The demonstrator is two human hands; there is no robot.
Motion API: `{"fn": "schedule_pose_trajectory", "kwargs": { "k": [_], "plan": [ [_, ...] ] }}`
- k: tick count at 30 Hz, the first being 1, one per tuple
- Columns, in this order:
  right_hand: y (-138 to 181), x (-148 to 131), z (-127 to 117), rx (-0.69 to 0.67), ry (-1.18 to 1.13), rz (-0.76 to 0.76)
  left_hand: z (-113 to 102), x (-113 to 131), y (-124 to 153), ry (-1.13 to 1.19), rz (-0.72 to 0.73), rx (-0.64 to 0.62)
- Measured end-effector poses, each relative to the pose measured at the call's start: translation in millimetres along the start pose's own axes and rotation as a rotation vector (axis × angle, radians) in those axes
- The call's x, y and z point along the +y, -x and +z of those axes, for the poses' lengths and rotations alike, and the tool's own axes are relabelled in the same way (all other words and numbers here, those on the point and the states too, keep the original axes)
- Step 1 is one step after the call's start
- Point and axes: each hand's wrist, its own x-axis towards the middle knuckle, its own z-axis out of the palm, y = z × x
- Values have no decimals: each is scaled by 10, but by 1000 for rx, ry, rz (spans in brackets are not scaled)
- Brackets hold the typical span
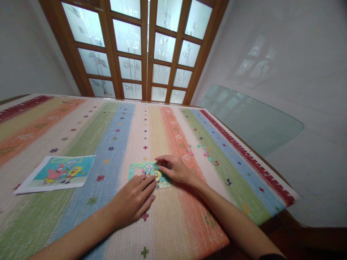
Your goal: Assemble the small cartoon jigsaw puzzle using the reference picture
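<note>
Jigsaw (149, 169) of interlocking pieces lies beneath the outstretched left hand (133, 199) nearside and arched right hand (176, 169) far-right, pinch unclear.

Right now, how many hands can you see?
2: the left hand lies partly over the near side of the puzzle, and the right hand is at its far right part. I see no others.

We're in a home here: bright striped tablecloth (135, 238), cartoon jigsaw (164, 183), plant-patterned glass doors (145, 54) at the far side!
</note>
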Motion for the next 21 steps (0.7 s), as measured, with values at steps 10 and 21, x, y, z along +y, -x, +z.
{"fn": "schedule_pose_trajectory", "kwargs": {
  "k": [10, 21],
  "plan": [
    [39, -24, -31, 107, 276, -185, -23, 2, -17, 40, -15, 7],
    [49, -33, 32, 58, 341, -124, -23, 16, -36, 17, -5, 3]
  ]
}}
